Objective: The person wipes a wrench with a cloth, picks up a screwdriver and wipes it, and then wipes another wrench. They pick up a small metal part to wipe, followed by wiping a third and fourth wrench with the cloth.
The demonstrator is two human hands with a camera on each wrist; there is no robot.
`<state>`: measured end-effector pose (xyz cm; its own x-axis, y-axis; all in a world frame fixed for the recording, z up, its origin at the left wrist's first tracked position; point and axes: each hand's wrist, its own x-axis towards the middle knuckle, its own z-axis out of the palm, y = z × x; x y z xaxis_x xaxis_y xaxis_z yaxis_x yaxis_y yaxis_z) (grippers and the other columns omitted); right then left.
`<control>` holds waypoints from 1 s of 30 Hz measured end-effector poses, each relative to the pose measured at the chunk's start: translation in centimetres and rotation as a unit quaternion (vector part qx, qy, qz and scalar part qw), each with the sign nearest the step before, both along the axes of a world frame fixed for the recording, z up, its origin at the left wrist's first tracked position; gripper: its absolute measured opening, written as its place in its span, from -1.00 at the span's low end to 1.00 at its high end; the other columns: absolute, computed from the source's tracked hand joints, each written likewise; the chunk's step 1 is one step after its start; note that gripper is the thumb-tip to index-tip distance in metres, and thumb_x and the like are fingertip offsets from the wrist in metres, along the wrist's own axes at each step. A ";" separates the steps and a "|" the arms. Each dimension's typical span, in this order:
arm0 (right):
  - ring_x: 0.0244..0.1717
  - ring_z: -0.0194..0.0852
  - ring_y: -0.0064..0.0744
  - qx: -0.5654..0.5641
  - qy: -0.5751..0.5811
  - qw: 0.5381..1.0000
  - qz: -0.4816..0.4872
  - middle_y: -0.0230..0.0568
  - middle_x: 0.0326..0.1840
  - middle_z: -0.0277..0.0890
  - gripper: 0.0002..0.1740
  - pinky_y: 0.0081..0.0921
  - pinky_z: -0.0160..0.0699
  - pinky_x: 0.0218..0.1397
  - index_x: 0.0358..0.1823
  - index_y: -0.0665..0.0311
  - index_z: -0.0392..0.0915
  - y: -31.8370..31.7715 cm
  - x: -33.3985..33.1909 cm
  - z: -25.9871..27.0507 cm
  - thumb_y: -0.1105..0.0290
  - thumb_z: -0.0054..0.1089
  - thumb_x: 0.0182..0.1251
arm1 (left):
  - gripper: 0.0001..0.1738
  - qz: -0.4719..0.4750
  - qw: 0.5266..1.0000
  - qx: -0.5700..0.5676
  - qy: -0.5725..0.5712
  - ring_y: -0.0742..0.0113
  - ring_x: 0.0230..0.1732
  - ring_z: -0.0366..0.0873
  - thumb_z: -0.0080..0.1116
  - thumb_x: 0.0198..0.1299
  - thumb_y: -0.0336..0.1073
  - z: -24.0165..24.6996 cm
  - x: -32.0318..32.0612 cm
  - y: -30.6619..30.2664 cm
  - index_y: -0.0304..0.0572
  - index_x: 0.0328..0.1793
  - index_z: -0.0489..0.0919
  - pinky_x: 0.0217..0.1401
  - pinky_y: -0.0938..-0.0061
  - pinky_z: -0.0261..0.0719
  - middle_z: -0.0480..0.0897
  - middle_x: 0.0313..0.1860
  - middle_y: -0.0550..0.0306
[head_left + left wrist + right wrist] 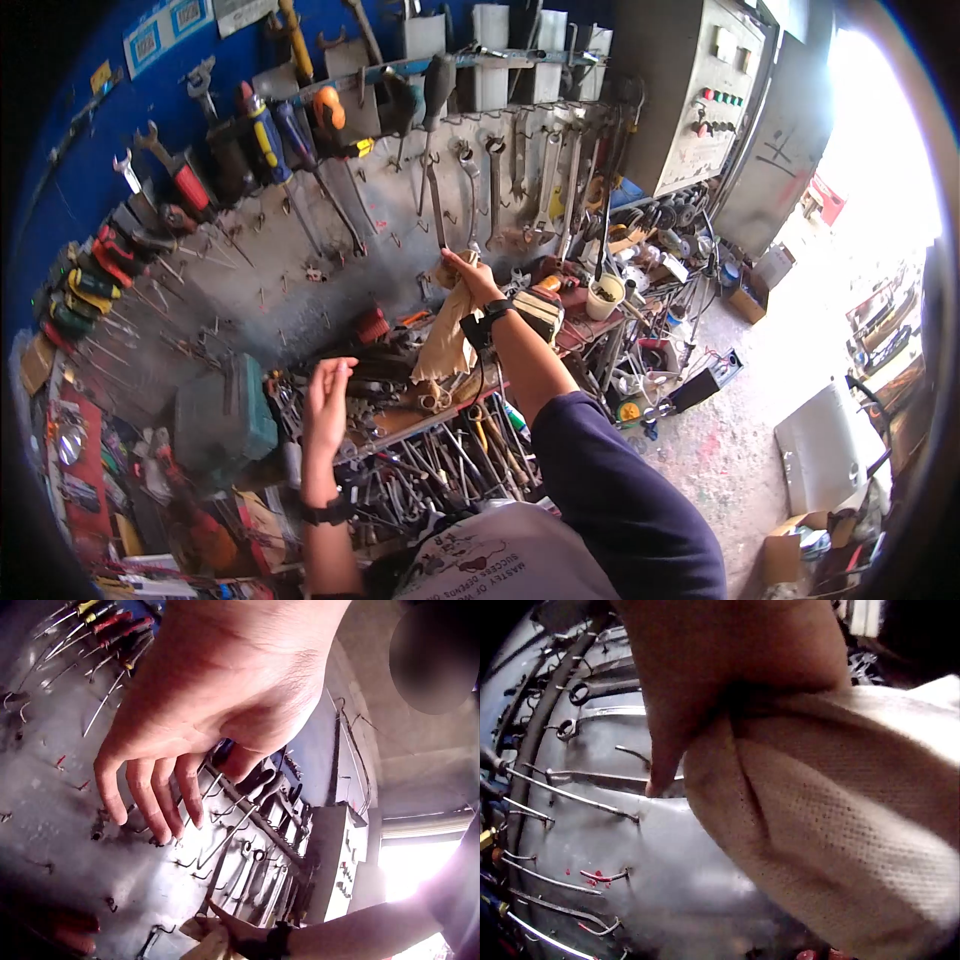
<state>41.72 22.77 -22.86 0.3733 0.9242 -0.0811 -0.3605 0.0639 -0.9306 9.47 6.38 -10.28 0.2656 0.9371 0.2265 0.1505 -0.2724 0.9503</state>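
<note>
My right hand [470, 277] is raised to the grey tool panel [300, 290] and grips a beige cloth [446, 342] that hangs down from it. It is just below the tip of a hanging black-handled screwdriver [436, 95]. In the right wrist view the cloth [840, 825] is bunched under my right hand [705, 667], and one fingertip reaches the panel beside hanging wrenches [600, 690]. My left hand [328, 395] is lifted over the bench, fingers relaxed, holding nothing. The left wrist view shows this hand [195, 712] loosely curled in front of the panel, with the right hand [240, 930] beyond.
Screwdrivers [265, 135] and wrenches [495, 185] hang in rows on the panel. A cluttered bench [440, 450] of loose tools lies below, with a green case [222, 420] at left and a white cup [604, 296] at right. A grey control cabinet [690, 90] stands at the right.
</note>
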 end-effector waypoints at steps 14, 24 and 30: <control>-0.27 0.49 -0.55 0.084 0.012 0.992 -0.096 -0.36 -0.25 0.51 -0.74 -0.58 0.51 -0.18 -0.11 0.22 0.46 -20.8 -0.4 11.9 0.26 0.17 0.26 | -0.71 0.019 0.973 -0.183 0.140 0.46 -0.39 0.60 0.10 0.23 -0.18 -14.9 -3.2 9.3 -0.30 -0.26 0.60 -0.33 0.55 0.52 0.68 -0.40 0.14; -0.26 0.42 -0.63 0.055 -0.076 0.967 -0.239 -0.38 -0.26 0.50 -0.82 -0.68 0.39 -0.17 -0.16 0.32 0.47 -31.5 4.4 10.8 0.44 0.18 0.25 | -0.56 0.019 0.922 -0.210 0.324 -0.16 -0.17 0.57 0.14 0.13 -0.02 -20.0 10.6 15.3 -0.37 -0.25 0.50 -0.09 0.13 0.50 0.61 -0.30 -0.28; -0.30 0.41 -0.65 0.018 -0.112 0.956 -0.272 -0.39 -0.31 0.51 -0.87 -0.70 0.37 -0.18 -0.21 0.36 0.51 -35.5 5.5 9.7 0.47 0.15 0.27 | -0.71 0.118 0.940 -0.068 0.312 -0.06 -0.25 0.61 0.14 0.15 -0.20 -24.7 11.5 16.4 -0.33 -0.42 0.56 -0.18 0.18 0.51 0.64 -0.45 -0.12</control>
<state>47.23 -12.77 -13.19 0.8034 0.5892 0.0859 -0.0566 0.2193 -0.9740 20.95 22.81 -34.98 0.0881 0.9957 -0.0301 0.7321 -0.0442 0.6798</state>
